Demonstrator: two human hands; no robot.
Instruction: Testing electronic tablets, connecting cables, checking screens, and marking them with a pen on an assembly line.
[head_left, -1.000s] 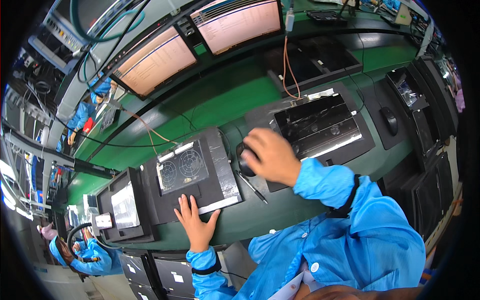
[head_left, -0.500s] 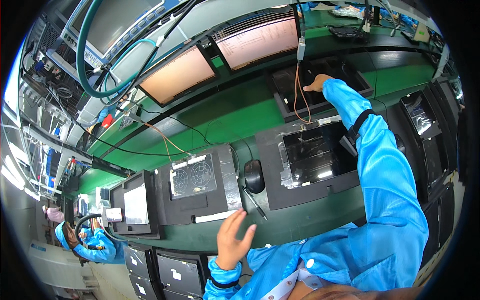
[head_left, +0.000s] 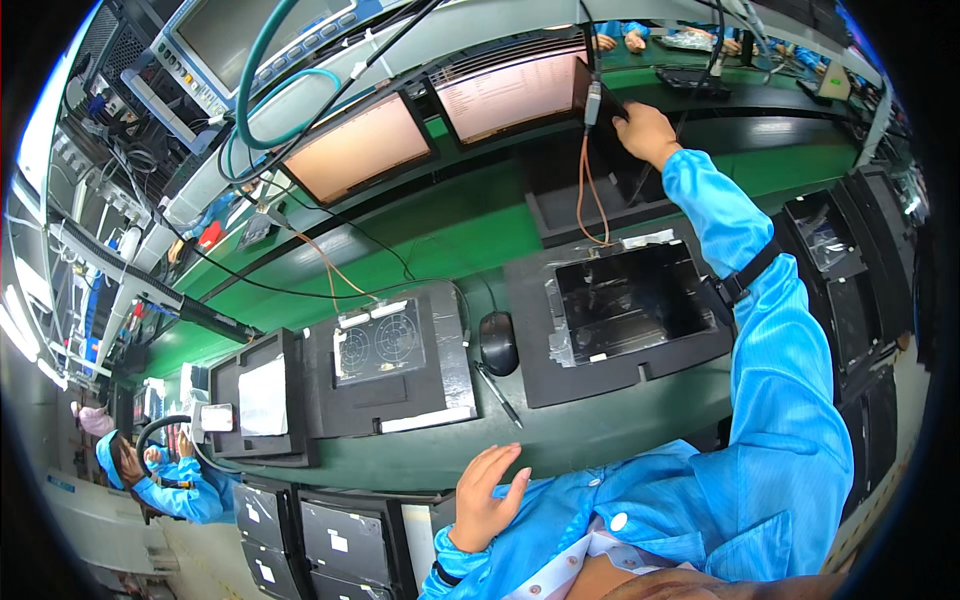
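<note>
Reaching far forward, my right hand (head_left: 648,134) grips the edge of a thin black panel (head_left: 603,108). The panel stands tilted up above a black foam tray (head_left: 540,215), near the right monitor. My left hand (head_left: 487,497) hovers before my body at the table's near edge, fingers spread and holding nothing. Between the hands, a glossy black display panel (head_left: 640,300) lies in a dark foam fixture (head_left: 610,385). Beside it are a black mouse (head_left: 498,343) and a pen (head_left: 499,396). Further left, a foam fixture (head_left: 450,355) carries a clear-edged plate with two round target patterns (head_left: 378,340).
Two lit monitors (head_left: 362,148) stand at the back. Orange cables (head_left: 592,190) hang from a connector (head_left: 592,103) near my right hand. Foam trays with panels (head_left: 835,240) are stacked on the right; others (head_left: 345,540) sit lower left. Another person in blue (head_left: 180,490) sits far left.
My right hand has moved farther forward, and the black panel now stands raised out of the tray. My left hand has shifted slightly right and down, still spread.
</note>
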